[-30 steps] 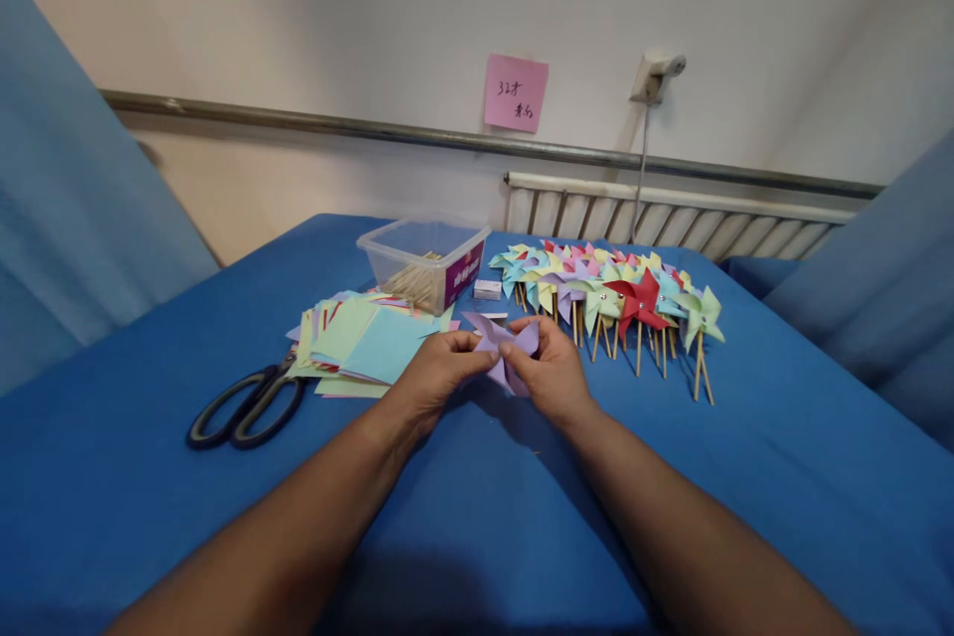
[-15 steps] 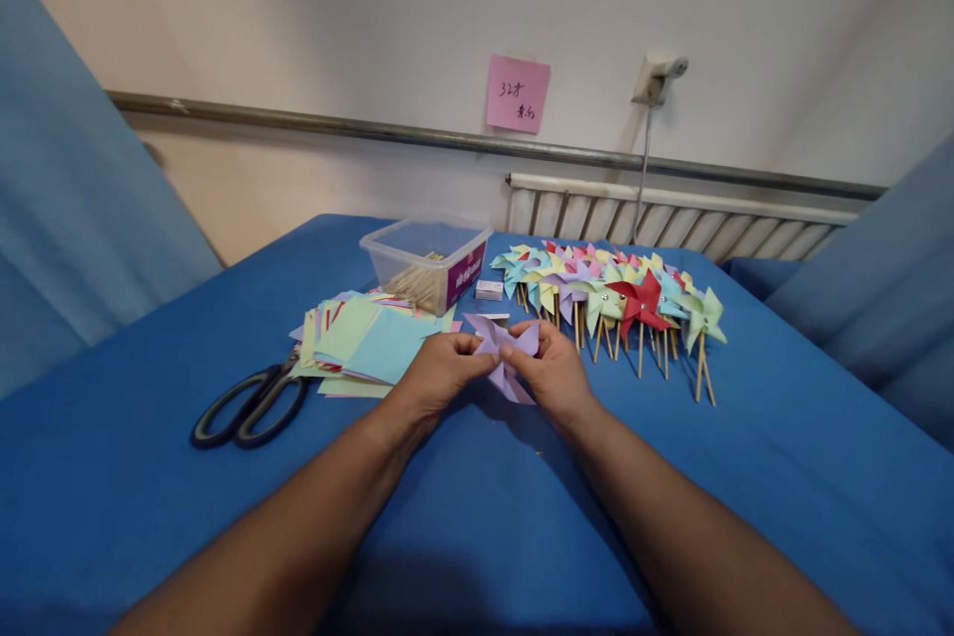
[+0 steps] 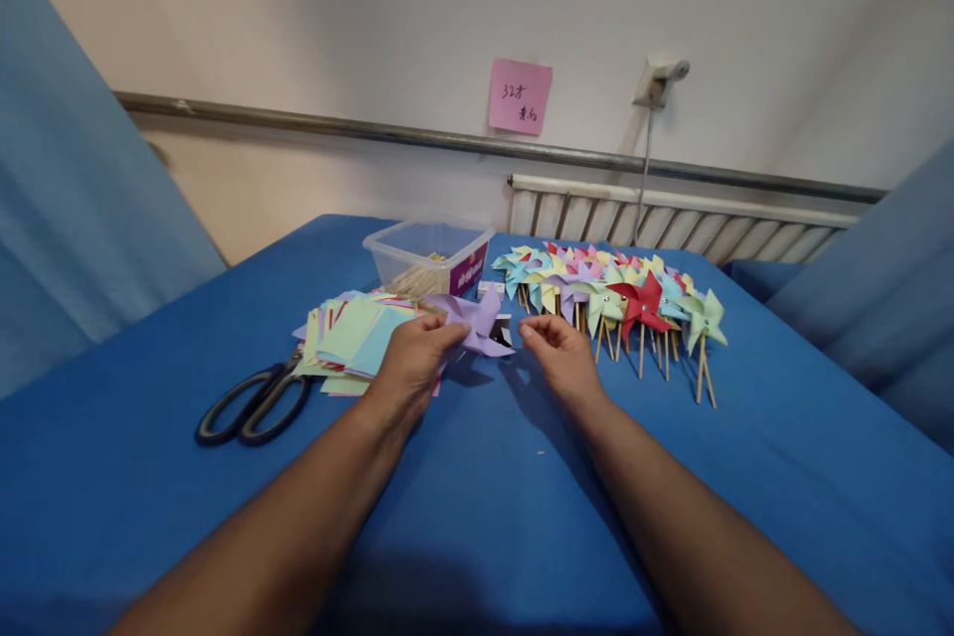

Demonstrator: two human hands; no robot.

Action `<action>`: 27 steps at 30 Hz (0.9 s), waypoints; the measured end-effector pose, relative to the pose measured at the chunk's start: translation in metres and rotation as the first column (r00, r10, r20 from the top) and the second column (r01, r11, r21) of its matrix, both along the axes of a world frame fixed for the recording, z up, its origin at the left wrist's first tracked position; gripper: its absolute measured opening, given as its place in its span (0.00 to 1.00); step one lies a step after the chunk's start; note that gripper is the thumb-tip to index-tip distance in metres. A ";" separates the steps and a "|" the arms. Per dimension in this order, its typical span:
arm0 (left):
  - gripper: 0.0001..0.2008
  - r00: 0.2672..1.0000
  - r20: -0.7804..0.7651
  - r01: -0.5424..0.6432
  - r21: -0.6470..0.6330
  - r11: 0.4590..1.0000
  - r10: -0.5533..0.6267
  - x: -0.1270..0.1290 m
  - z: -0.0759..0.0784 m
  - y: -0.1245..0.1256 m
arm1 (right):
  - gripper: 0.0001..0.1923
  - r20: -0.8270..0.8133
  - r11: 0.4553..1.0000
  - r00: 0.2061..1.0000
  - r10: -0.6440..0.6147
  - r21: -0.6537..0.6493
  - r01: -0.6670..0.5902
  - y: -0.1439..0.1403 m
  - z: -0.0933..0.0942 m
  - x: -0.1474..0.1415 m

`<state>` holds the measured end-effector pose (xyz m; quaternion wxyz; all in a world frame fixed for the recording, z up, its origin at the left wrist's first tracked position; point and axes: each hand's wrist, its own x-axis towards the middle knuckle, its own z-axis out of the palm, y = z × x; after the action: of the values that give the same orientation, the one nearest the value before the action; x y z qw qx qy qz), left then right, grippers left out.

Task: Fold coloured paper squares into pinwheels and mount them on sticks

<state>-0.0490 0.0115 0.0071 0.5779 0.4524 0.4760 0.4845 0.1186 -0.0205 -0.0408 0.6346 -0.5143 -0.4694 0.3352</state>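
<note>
Left hand (image 3: 406, 363) pinches the purple pinwheel (image 3: 471, 321); right hand (image 3: 562, 356) loose, fingers half-curled, empty. Finished pinwheels (image 3: 611, 296) crowd right, scissors (image 3: 251, 405) left.

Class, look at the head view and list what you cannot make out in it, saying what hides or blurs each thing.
1. Pink note: handwriting too small to read.
2. Sticks in the plastic box: blurred by its cloudy wall.
3. Paper stack: near edge hidden by the left hand.
4. Right hand: whatever the fingertips pinch is too small.
5. Small box: partly behind the purple pinwheel.

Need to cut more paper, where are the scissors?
In the head view the scissors lie on the blue table, left of the left hand, beside the paper stack.
</note>
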 end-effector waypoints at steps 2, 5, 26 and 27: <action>0.12 0.996 0.070 -0.056 0.005 0.998 0.055 -0.002 -0.001 0.005 | 0.10 0.162 1.000 0.987 -0.004 -0.013 0.006 0.004 -0.008 0.003; 0.12 0.986 0.138 -0.095 0.006 0.995 0.094 -0.004 -0.004 0.009 | 0.07 0.400 1.000 0.916 0.015 -0.009 -0.013 0.005 -0.012 0.001; 0.13 0.979 0.180 -0.101 0.018 0.995 0.096 -0.003 -0.018 0.015 | 0.15 0.931 0.925 0.205 0.302 -0.338 0.172 0.030 0.030 -0.018; 0.13 0.978 0.184 -0.100 0.016 0.995 0.095 -0.003 -0.018 0.015 | 0.15 0.933 0.926 0.203 0.299 -0.334 0.174 0.030 0.030 -0.019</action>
<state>-0.0516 0.0261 -0.0108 0.5889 0.3894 0.4366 0.5576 0.0995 0.0093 -0.0113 0.0714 -0.6977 -0.7116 0.0425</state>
